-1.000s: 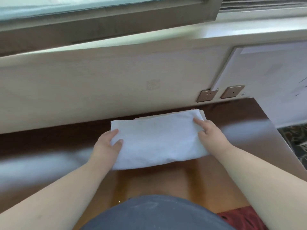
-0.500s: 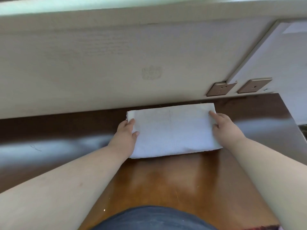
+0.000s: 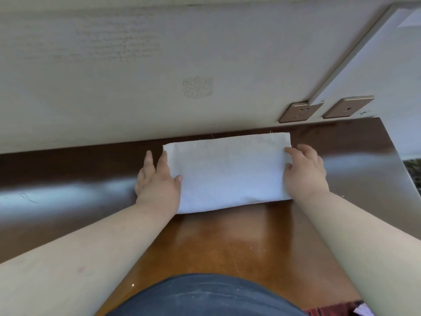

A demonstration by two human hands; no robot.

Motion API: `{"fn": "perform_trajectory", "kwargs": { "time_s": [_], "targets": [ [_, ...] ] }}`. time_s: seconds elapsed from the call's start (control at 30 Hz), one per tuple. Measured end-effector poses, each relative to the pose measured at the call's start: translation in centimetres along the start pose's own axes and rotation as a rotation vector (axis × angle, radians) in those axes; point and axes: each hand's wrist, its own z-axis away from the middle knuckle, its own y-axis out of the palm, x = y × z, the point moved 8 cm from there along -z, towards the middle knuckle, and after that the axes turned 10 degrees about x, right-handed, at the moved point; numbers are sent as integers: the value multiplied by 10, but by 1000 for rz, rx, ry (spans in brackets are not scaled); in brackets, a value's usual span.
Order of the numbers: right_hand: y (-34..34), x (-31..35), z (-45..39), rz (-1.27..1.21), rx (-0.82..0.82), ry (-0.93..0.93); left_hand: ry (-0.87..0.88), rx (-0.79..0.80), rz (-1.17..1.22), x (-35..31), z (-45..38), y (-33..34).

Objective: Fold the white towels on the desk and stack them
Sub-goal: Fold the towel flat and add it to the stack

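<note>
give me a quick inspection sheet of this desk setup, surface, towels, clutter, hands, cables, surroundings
surface: glossy brown wooden desk, glare bands on both sides, faint scratches and specks near the front.
job's things: one folded white towel lying flat against the back edge by the wall; loose threads along its far edge; no other towel or stack in view.
clutter: nothing seen.
hands: left hand at the towel's left end, fingers straight, thumb on the cloth; right hand at the right end, fingers lightly bent on the edge.
cables: nothing seen.
surroundings: pale wall panel; two bronze wall outlet plates right of centre; patterned carpet past the desk's right edge.
</note>
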Motion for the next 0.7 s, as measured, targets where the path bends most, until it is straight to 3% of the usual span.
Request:
{"fn": "perform_trajectory", "kwargs": {
  "time_s": [0.07,0.13,0.17,0.23,0.3,0.4,0.47,0.57,0.7],
  "targets": [
    [-9,35,7,96,-74,-158,256,-48,-119,-33,14,0],
    [1,80,22,156,-21,-439,570,77,-313,-69,36,29],
    [15,96,31,213,62,-552,636,153,-427,-76,44,46],
    [49,103,45,362,243,-622,594,240,-619,-69,47,69],
    [65,85,43,467,320,-552,553,240,-720,-56,45,71],
    [55,57,36,473,288,-460,554,226,-736,-43,41,61],
    [48,51,41,500,252,-510,548,222,-740,-39,42,58],
    [56,45,59,739,256,-676,515,200,-743,-33,43,59],
    [48,22,51,760,280,-592,441,200,-651,-17,38,53]
  ]
}}
